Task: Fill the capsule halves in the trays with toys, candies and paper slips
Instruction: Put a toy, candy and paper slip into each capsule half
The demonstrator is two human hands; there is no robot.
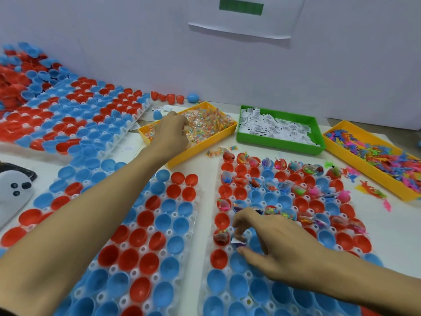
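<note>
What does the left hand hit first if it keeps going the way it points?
Likely the heap of wrapped candies in the near yellow plastic bin; the left hand is already over it, though its height is unclear.

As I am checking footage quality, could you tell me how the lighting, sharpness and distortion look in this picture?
Head view: soft, even light, faint shadows, no strong glare; wide-angle bending curves the trays near the edges; the right hand over the capsule tray is slightly motion-blurred, as is the left hand at the candy bin.
</note>
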